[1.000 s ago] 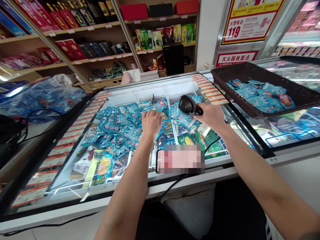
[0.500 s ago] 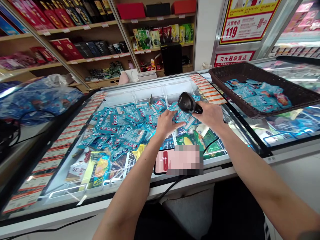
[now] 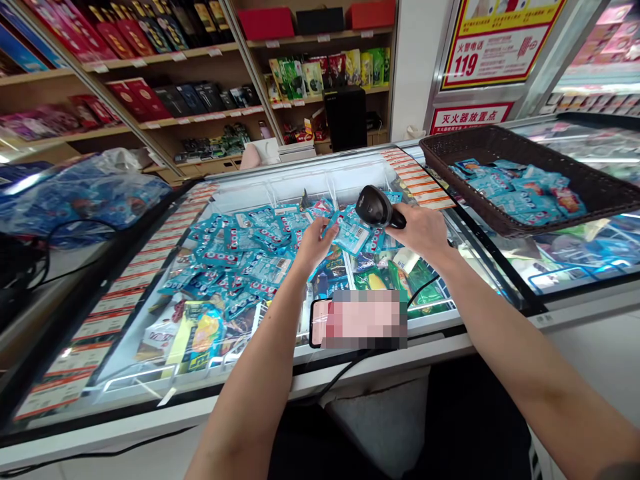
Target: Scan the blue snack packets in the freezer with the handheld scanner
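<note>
A black handheld barcode scanner (image 3: 374, 207) is in my right hand (image 3: 424, 230), its fingers closed round the handle and its head pointing left. My left hand (image 3: 316, 245) pinches the left edge of a blue snack packet (image 3: 353, 235) between thumb and fingers. This packet is tilted just below and left of the scanner head, with a barcode label facing up. Beneath both hands, a heap of similar blue packets (image 3: 240, 250) spreads over the glass top of a freezer chest (image 3: 300, 175). A phone (image 3: 320, 323), partly blurred out, lies at the near edge between my forearms.
A brown woven basket (image 3: 505, 143) with several blue packets stands at the right. Clear plastic bags of blue packets (image 3: 80, 200) lie at the left. The scanner's black cable (image 3: 423, 288) runs down past the phone. Stocked shelves (image 3: 200, 120) stand behind the freezer.
My left hand has drawn back slightly left and now pinches a packet near the scanner, where it was spread over the packets before. My right hand and the scanner have barely moved.
</note>
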A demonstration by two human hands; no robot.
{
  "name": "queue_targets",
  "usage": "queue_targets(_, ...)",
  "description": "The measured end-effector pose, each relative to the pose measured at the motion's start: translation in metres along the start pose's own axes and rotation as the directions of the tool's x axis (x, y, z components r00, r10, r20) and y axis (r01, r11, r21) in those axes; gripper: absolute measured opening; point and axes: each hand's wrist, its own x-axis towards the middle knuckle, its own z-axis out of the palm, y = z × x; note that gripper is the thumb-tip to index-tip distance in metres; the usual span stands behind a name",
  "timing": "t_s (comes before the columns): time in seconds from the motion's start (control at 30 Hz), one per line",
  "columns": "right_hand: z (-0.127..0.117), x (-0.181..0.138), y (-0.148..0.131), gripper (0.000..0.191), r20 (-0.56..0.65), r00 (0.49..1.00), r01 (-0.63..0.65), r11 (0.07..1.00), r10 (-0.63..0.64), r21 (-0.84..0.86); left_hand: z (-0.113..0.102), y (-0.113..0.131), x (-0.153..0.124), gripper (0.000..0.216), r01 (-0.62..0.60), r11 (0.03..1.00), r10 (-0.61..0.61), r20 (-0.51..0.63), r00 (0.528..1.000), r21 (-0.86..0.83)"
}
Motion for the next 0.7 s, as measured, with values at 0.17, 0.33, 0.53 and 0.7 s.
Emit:
queue_targets(0.17,0.001,0.000,0.001,0.037,-0.011,1.000,0.006,1.000,-0.006,0.001,0.001,-0.005,0.002,0.023,0.031,0.986,-0.044,-0.075,0.996,-0.164)
queue_targets(0.33,0.001,0.000,0.001,0.039,-0.018,1.000,0.022,0.999,-0.021,0.025,0.005,-0.011,0.003,0.035,0.097,0.895,-0.163,-0.116,0.980,-0.436)
queue_targets(0.53,-0.001,-0.001,0.000,0.036,-0.036,0.997,0.071,0.997,-0.069,0.044,0.005,-0.014,0.005,0.036,0.067,0.874,-0.212,-0.254,0.944,-0.481)
queue_targets(0.7,-0.004,-0.003,-0.003,0.033,-0.030,0.992,0.124,0.990,-0.122,0.062,0.005,-0.018,0.005,0.040,0.070,0.902,-0.188,-0.243,0.952,-0.425)
